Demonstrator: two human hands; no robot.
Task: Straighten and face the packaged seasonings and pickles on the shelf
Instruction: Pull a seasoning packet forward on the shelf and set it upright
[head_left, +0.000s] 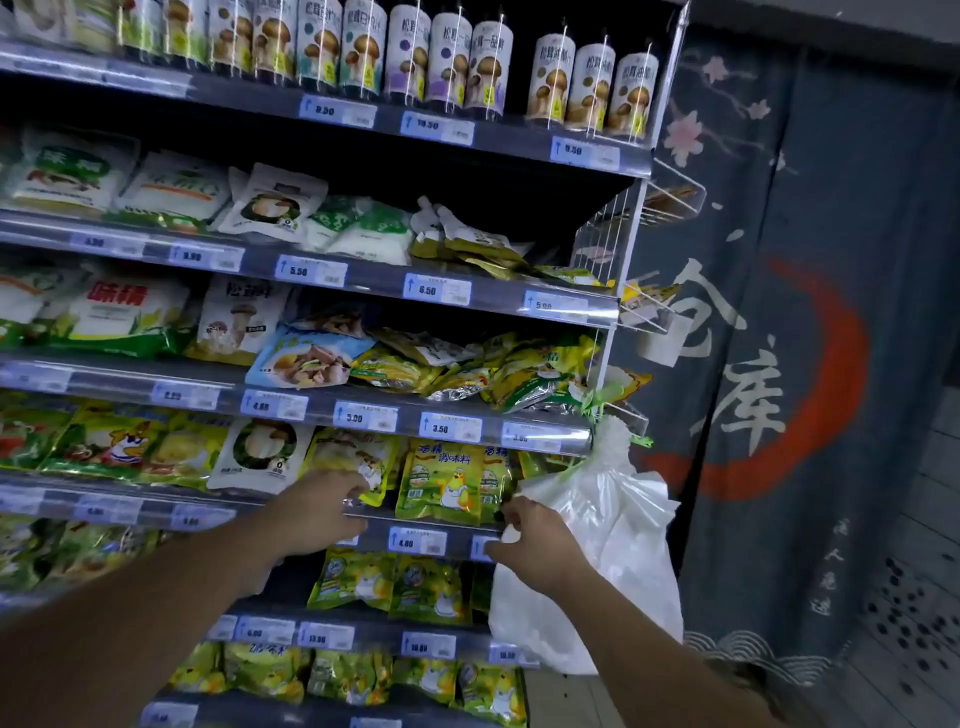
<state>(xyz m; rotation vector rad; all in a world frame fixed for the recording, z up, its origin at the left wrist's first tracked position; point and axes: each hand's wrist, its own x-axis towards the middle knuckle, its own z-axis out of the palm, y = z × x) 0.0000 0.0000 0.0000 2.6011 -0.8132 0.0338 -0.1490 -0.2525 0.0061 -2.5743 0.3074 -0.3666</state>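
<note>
1. A store shelf of several tiers, each edged with a price rail, fills the left side. To its right hangs a dark blue curtain with a red ring and white characters.
2. The left hand reaches to the fourth tier down. Its fingers are curled round the lower edge of a pale yellow pouch, which stands upright at the front of that tier.
3. The right hand is at the same rail, well apart from the left. Its fingers are bent at the lower right corner of the chicken-print pouches – whether they pinch a pouch or the plastic beside it, I cannot tell.
4. Those chicken-print pouches stand upright and face front, between the two hands, just right of the pale yellow pouch.
5. A blue price tag sits on the rail below them.
6. Left of the pale yellow pouch stands a white mushroom pouch, touching it.
7. A white plastic bag hangs at the shelf's right end, just behind the right hand.
8. One tier down, more yellow-green pouches stand in a row.
9. One tier up, loose pouches lie tumbled and overlapping – some flat, some tilted.
10. On the top tier, mushroom-label bottles stand upright behind wire dividers.
</note>
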